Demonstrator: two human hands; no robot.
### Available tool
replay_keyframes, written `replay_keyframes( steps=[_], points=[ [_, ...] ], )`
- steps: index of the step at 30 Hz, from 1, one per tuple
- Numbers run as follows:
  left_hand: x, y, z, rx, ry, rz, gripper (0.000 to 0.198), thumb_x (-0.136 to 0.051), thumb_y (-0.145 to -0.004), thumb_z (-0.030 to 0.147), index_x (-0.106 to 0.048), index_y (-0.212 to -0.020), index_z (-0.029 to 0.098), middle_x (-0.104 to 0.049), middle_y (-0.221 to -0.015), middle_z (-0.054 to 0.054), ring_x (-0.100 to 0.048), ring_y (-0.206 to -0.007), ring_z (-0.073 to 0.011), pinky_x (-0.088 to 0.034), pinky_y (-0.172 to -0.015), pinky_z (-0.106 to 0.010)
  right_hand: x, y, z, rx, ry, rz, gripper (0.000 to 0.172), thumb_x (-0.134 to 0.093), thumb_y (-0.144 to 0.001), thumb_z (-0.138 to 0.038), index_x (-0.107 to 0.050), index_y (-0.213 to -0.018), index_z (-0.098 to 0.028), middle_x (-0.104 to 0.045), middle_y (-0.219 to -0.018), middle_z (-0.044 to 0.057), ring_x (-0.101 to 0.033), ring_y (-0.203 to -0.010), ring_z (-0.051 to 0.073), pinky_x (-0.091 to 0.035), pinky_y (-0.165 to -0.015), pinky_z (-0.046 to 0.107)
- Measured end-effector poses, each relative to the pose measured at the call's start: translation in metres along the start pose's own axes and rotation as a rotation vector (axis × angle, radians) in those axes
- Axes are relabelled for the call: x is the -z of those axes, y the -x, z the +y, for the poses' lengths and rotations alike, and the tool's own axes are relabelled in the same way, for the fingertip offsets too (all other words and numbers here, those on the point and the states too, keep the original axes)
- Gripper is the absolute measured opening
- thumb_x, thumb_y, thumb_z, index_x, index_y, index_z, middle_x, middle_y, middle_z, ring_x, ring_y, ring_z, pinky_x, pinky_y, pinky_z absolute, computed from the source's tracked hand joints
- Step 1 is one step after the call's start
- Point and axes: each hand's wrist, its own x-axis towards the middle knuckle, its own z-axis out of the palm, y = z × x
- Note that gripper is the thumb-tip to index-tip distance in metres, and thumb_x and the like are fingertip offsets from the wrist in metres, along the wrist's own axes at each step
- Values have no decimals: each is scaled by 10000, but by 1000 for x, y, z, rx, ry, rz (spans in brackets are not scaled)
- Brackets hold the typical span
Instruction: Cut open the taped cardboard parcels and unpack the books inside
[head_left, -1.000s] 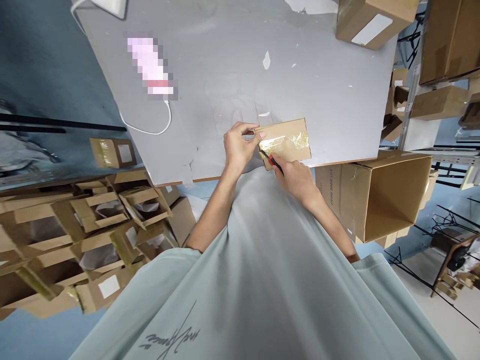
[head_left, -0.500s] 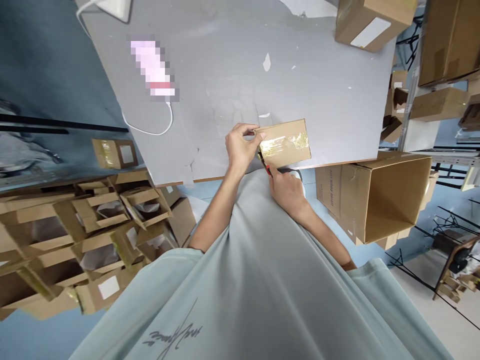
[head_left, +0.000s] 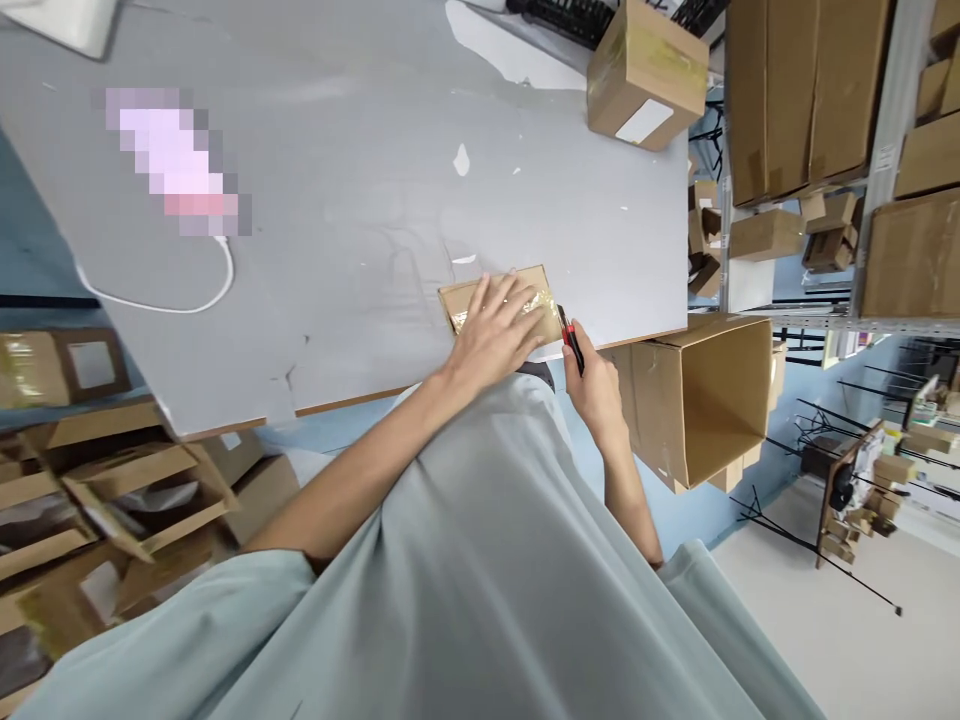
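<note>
A small cardboard box (head_left: 534, 282) with clear, yellowish tape along its top lies near the front edge of the grey table (head_left: 360, 200). Across its top rests my left hand (head_left: 495, 330), fingers spread out flat and holding nothing. My right hand (head_left: 595, 385) is closed round a red and black utility knife (head_left: 572, 342). The knife's tip points up at the right end of the box, very close to it; whether it touches the cardboard I cannot tell.
A taped carton (head_left: 645, 75) stands at the table's back right. Beyond the front edge, a large open carton (head_left: 660, 400) sits at the right, and several opened boxes (head_left: 142, 480) are piled at the left. A white cable (head_left: 165, 308) curves over the table's left side.
My left hand has gone from pinching the box's left end to lying flat on top. The knife in my right hand has shifted from the left end to the right end. The view has turned.
</note>
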Motion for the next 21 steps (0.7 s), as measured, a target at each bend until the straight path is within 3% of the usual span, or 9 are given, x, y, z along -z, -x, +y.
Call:
replay_keyframes(
  steps=[6, 13, 21],
  points=[
    [-13, -1, -11, -21, -42, -43, 554, -708, -1034, 460, -706, -1571, 325, -631, -1686, -149, -314, -1742, -503, -120, -1394, -846, -3, -20, -5, 49, 98, 8, 628, -305, -1219, -338, -317, -1842, -258, -775, -1528, 131, -792, -1291, 297, -604, -1065, 379],
    [-14, -1, -11, 12, 19, -12, 521, -706, -1025, 478, -746, -1529, 356, -670, -1638, -124, -311, -1743, -499, -112, -1403, -844, -9, -42, -7, 41, 129, -15, 637, -256, -1222, -333, -288, -1844, -200, -785, -1495, 171, -796, -1245, 301, -596, -1067, 397],
    [-15, -1, -14, -3, 26, -2, 508, -708, -1022, 473, -754, -1514, 354, -663, -1658, -108, -321, -1745, -482, -107, -1414, -827, -6, -43, -12, 48, 155, -25, 632, -263, -1238, -357, -268, -1852, -208, -782, -1493, 173, -786, -1267, 308, -584, -1067, 387]
  ],
)
